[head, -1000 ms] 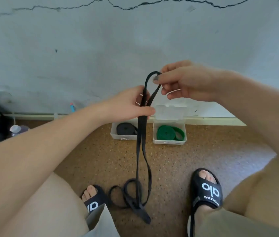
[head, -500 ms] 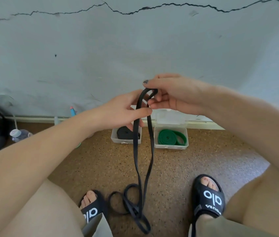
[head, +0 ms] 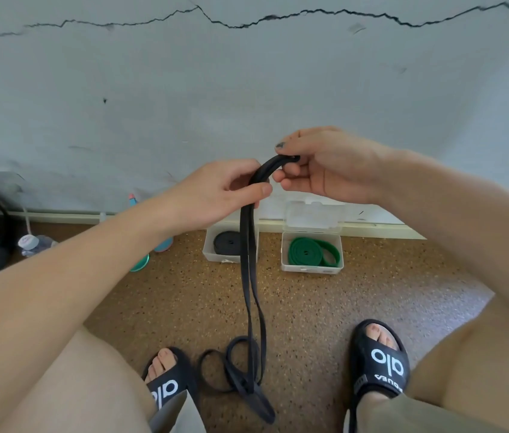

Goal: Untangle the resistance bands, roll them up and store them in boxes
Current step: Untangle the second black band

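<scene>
A long black resistance band hangs doubled from my hands down to the floor, where its lower part lies in loose loops between my feet. My right hand pinches the folded top end of the band. My left hand grips both strands just below that fold. Against the wall stand two open white boxes: the left box holds a rolled black band, and the right box holds a rolled green band.
My feet in black slides rest on the speckled brown floor on either side of the band's loops. A plastic bottle and a teal object lie at the left by the wall. A dark bag sits at the far left edge.
The open loop at the band's top has been flattened into a tight fold. My right hand came down close to my left hand.
</scene>
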### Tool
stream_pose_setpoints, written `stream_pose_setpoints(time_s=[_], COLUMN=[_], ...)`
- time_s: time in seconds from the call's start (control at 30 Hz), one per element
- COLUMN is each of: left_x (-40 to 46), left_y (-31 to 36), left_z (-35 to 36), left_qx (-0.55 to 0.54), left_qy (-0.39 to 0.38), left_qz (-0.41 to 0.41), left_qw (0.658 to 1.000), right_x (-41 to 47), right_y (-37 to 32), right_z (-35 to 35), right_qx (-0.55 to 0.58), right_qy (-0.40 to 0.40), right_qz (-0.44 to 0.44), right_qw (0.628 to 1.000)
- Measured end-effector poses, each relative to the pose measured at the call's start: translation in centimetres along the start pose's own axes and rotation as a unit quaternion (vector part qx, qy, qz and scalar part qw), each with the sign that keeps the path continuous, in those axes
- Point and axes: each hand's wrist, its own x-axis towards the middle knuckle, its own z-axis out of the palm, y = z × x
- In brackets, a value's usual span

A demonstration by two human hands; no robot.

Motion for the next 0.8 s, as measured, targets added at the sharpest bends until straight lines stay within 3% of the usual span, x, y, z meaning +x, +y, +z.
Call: stream_pose_setpoints(time_s=[0.1,0.33,0.57,0.73,0.8], left_x=[-0.1,-0.6,-0.7,-0.4,-0.3], left_y=[0.3,1.0,0.4,0.7,0.8], left_z=[-0.5,-1.0,-0.7,0.0,0.3], left_qx=[0.011,-0.111,-0.029,0.035,0.059], left_qy=[0.001,-0.041,-0.069,-0.085,-0.086], left_qz=[0.0,-0.006,-0.024,-0.022,-0.022], left_qw=[1.0,0.993,0.997,0.996,0.994], right_x=[-0.2,-0.3,0.2,0.5,0.3], right_y=[-0.3,-0.7,0.2,0.3,0.5], right_z=[-0.1,-0.6,-0.2,2.1,2.8], right_qx=[0.003,-0.044,-0.213,-0.242,-0.356], right_qy=[-0.002,-0.018,-0.005,0.061,0.071], right_qz=[-0.001,0.001,0.027,-0.06,-0.102], right_qw=[1.0,0.999,0.977,0.967,0.926])
